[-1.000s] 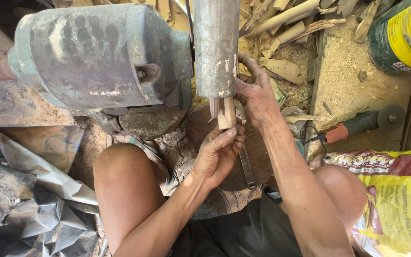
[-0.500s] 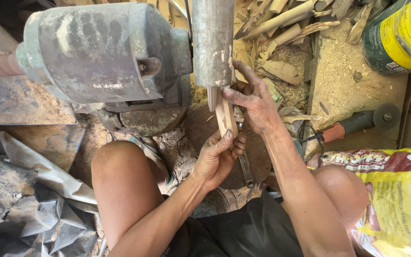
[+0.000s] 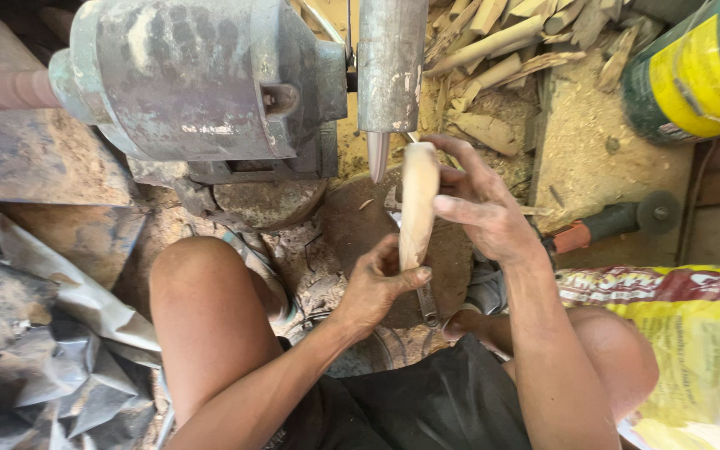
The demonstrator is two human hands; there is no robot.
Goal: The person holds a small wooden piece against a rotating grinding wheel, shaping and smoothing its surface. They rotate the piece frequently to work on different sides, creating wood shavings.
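Sawdust floor (image 3: 593, 142); wooden piece (image 3: 417, 200) upright.

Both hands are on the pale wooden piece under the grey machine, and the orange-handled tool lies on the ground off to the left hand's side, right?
Not quite. The head view shows the orange-handled tool lying on the right hand's side. The rest stands: the left hand and the right hand hold the pale wooden piece under the grey machine.
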